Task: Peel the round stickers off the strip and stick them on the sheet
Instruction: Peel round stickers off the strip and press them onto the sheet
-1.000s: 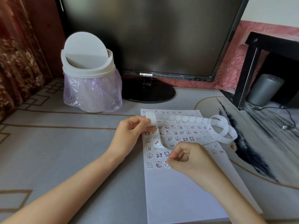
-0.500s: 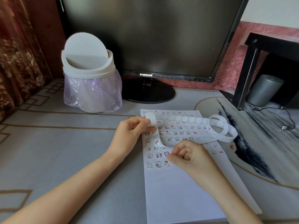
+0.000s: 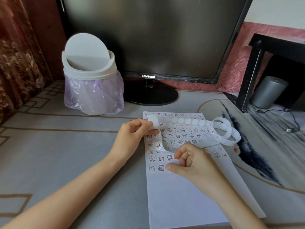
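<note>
Grip, left hand (image 3: 133,138): pinches strip (image 3: 181,120) end; strip loops toward 3 o'clock. Grip, right hand (image 3: 194,164): fingers curled, thumb pressing sheet (image 3: 181,204). Placed stickers (image 3: 178,135) fill sheet's 12 o'clock half; 6 o'clock half bare. Estimate: about half done.

Single head-worn wide-angle view, forward and down, close over the desk (image 3: 49,146).

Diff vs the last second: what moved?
The right hand slid slightly toward the person; its thumb now covers the bottom row's third sticker on the sheet, visible half a second ago. Unchanged: left hand pinching the strip end, bin, monitor.
</note>
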A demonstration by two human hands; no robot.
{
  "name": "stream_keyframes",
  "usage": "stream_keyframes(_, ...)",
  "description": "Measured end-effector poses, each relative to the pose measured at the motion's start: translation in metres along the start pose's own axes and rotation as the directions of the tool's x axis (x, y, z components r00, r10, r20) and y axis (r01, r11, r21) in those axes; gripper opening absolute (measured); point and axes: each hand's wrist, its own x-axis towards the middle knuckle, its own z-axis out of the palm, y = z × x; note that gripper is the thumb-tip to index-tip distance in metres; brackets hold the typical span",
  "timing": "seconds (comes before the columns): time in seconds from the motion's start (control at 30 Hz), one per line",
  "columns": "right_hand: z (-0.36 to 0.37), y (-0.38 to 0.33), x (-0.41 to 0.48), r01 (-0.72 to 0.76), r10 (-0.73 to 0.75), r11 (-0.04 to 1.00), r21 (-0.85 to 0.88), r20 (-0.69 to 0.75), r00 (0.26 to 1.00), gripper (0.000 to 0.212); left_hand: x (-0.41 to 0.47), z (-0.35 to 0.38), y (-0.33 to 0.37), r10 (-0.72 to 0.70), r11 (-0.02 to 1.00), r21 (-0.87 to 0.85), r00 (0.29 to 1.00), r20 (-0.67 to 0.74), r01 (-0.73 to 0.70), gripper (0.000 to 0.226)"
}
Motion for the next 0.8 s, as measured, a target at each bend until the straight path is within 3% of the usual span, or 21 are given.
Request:
stream_keyframes(0.33, -0.002, -0.001, -0.003, 0.008, -0.009, 1.000, 0.026, 0.031, 0.999, 0.024, 0.000, 0.000, 0.000, -0.004, 1.000, 0.015, 1.000, 0.002, 0.004, 0.019)
stream_keyframes(0.43, -0.003, -0.001, -0.003, 0.028, -0.028, 0.999, -0.019, 0.028, 0.999, 0.017, 0.000, 0.000, 0.002, -0.004, 1.000, 0.026, 1.000, -0.010, 0.004, 0.020)
stream_keyframes(0.53, -0.007, -0.012, 0.000, 0.015, -0.018, 0.998, 0.055, 0.053, 0.998, 0.009, -0.002, 0.001, 0.007, 0.018, 0.998, 0.065, 0.999, -0.052, -0.014, 0.022)
stream_keyframes(0.7, -0.011, -0.037, 0.019, 0.175, -0.170, 0.984, 0.032, -0.124, 0.978, 0.007, -0.003, 0.001, 0.013, 0.038, 0.998, 0.050, 0.996, -0.086, -0.033, 0.020)
stream_keyframes(0.8, -0.003, -0.044, 0.033, 0.140, -0.140, 0.990, -0.010, -0.121, 0.983, 0.019, -0.003, 0.001, 0.013, 0.050, 0.999, 0.016, 0.995, -0.082, -0.049, 0.021)
